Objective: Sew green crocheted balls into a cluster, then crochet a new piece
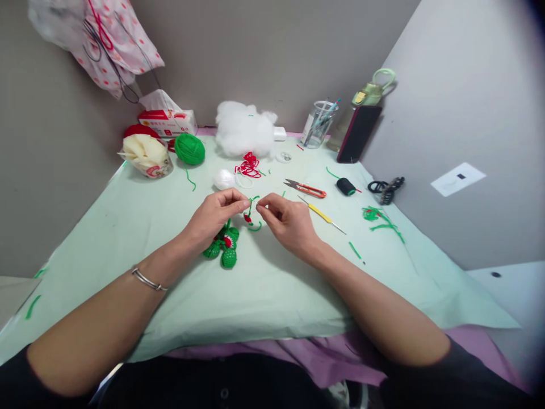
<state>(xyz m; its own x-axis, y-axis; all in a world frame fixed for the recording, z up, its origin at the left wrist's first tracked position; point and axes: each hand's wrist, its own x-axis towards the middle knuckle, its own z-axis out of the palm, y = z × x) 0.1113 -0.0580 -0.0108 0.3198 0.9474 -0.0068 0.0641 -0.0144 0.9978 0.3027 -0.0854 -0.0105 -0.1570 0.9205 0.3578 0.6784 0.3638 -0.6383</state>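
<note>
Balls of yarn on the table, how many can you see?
2. A green ball of yarn sits at the back left beside the tissue box; a white ball lies nearer the middle, by the red yarn tangle. More may be hidden.

Both forearms reach forward, converging mid-frame. Left hand (215,213) palm-down, thumb and forefinger pinched together at the tips. Right hand (287,218) mirrors it, fingertips pinched, other fingers curled (knuckles up). Fingertips of both hands nearly meet. Thin bangle on left wrist; dark sleeves pushed to the elbows.
</note>
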